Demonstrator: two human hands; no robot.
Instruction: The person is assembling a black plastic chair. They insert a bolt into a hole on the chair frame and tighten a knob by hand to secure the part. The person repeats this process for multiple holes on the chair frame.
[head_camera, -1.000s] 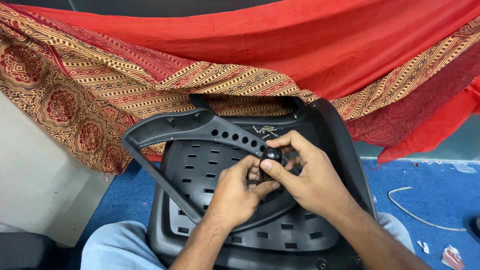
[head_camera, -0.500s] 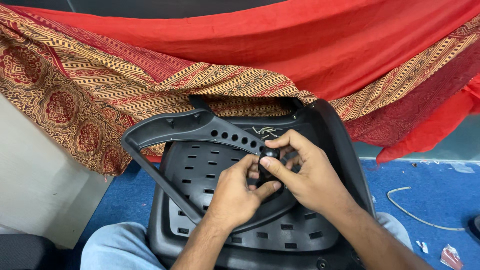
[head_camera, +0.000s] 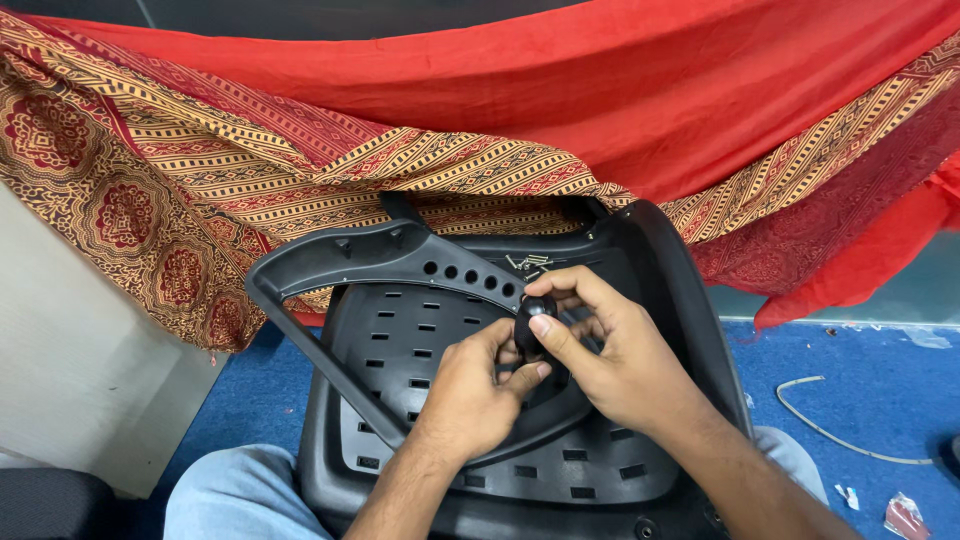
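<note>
Head view: a black plastic chair shell (head_camera: 440, 400) is seen resting on the lap, a curved black armrest (head_camera: 370, 262) lying across it.
Right hand (head_camera: 610, 360): a small round black knob (head_camera: 533, 322) is pinched between thumb and fingers.
Left hand (head_camera: 475, 395): fingers are curled narrowly, touching the knob from below.
Knob position: held at the armrest's row of holes.
Surroundings: red patterned cloth (head_camera: 480, 130) is draped behind; blue floor (head_camera: 860, 390) is seen at right.
</note>
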